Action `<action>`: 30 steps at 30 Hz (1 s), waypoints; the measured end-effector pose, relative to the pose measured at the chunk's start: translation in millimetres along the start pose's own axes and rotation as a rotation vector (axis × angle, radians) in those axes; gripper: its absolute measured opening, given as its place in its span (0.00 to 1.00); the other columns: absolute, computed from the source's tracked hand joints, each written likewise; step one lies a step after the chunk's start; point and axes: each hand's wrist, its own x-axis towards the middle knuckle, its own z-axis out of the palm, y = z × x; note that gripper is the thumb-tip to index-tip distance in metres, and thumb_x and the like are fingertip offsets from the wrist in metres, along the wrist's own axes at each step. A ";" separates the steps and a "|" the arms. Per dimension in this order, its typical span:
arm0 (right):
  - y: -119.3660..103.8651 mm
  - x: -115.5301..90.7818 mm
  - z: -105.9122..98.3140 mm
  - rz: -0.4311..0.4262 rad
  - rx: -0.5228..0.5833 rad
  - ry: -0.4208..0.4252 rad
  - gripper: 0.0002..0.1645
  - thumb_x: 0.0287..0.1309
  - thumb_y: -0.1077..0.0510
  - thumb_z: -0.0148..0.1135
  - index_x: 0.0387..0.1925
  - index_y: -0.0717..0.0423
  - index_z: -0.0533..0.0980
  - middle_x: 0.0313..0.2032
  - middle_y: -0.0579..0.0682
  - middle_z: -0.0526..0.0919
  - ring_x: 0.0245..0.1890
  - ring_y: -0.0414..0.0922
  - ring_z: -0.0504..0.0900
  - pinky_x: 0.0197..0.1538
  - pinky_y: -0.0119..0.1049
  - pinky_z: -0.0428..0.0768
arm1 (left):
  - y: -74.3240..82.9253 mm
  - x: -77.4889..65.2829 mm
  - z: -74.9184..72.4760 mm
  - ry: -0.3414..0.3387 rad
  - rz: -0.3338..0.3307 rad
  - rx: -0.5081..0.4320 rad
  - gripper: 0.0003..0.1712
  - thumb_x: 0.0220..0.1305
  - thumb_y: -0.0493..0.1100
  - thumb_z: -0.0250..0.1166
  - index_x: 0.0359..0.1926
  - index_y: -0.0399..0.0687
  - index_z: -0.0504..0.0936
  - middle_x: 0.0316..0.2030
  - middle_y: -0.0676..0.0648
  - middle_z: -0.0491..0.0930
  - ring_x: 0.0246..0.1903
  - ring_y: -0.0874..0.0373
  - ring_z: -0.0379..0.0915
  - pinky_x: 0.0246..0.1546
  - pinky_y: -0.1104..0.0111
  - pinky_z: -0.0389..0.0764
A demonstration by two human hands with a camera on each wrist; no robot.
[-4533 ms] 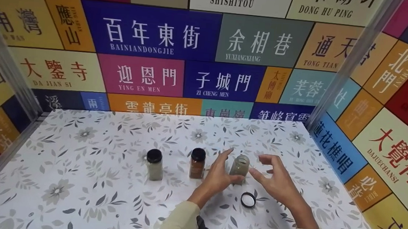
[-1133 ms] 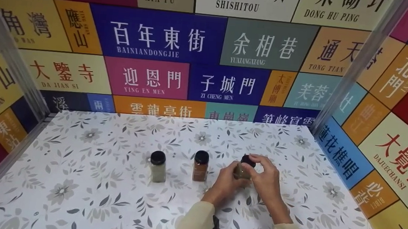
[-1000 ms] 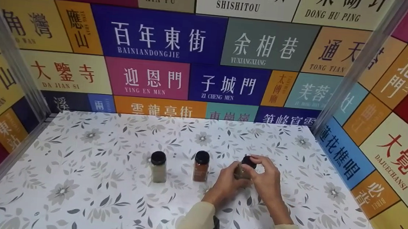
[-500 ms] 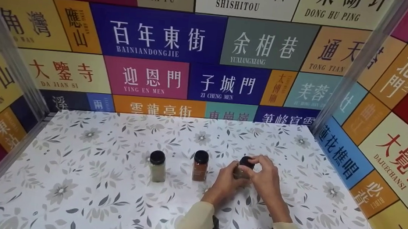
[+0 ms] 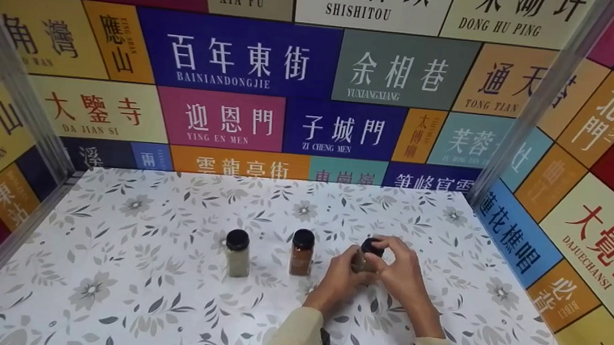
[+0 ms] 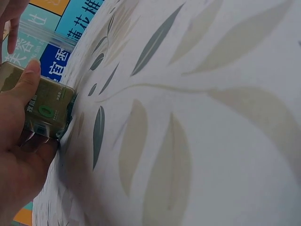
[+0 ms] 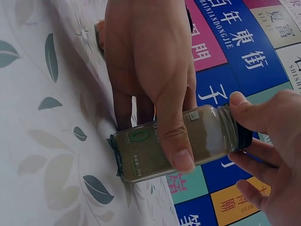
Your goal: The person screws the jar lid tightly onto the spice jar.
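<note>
My left hand grips the body of a glass spice jar filled with greenish-brown powder, thumb across its label. With thumb and fingers, my right hand pinches the black screw lid at the jar's mouth; threads of the neck show beside the lid in the right wrist view. The jar stands upright with its base at the tabletop. To the left stand two more lidded jars, one with reddish-brown powder and one with pale green powder.
A white table with a leaf and flower print lies under everything. Behind it and at both sides rise panels covered in coloured signs with Chinese characters. Clear posts stand at the back corners.
In the oldest frame the lid lay on the table and both hands were spread around the uncapped jar. Now the lid is on its mouth; over the last second the hands barely moved.
</note>
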 end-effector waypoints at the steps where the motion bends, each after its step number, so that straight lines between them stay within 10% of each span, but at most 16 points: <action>1: 0.3 -0.3 -0.2 -0.002 0.002 -0.008 0.15 0.52 0.65 0.73 0.42 0.59 0.81 0.52 0.57 0.86 0.55 0.56 0.83 0.61 0.53 0.78 | -0.1 0.0 0.2 -0.002 -0.003 0.000 0.15 0.60 0.46 0.72 0.41 0.55 0.73 0.31 0.57 0.74 0.30 0.68 0.71 0.32 0.75 0.75; 10: -0.2 -2.3 -0.4 -0.004 0.023 -0.037 0.18 0.55 0.70 0.69 0.48 0.56 0.81 0.55 0.54 0.84 0.60 0.53 0.80 0.65 0.37 0.74 | 1.2 0.2 2.0 -0.003 -0.020 0.021 0.19 0.60 0.46 0.72 0.50 0.57 0.76 0.40 0.55 0.80 0.37 0.66 0.73 0.38 0.74 0.76; 23: -3.1 -1.1 8.2 0.153 -0.022 0.068 0.23 0.46 0.55 0.79 0.42 0.58 0.79 0.42 0.57 0.79 0.44 0.52 0.79 0.50 0.50 0.79 | 1.5 -0.1 0.9 0.011 0.003 0.014 0.20 0.61 0.46 0.72 0.53 0.56 0.77 0.45 0.52 0.83 0.39 0.66 0.76 0.41 0.74 0.78; 30: 2.0 -0.8 3.1 0.050 0.006 0.013 0.19 0.53 0.56 0.75 0.45 0.57 0.81 0.50 0.57 0.81 0.54 0.55 0.80 0.58 0.53 0.78 | 1.3 0.3 0.6 0.016 0.004 0.033 0.21 0.60 0.46 0.72 0.53 0.56 0.77 0.44 0.52 0.83 0.40 0.66 0.77 0.41 0.74 0.78</action>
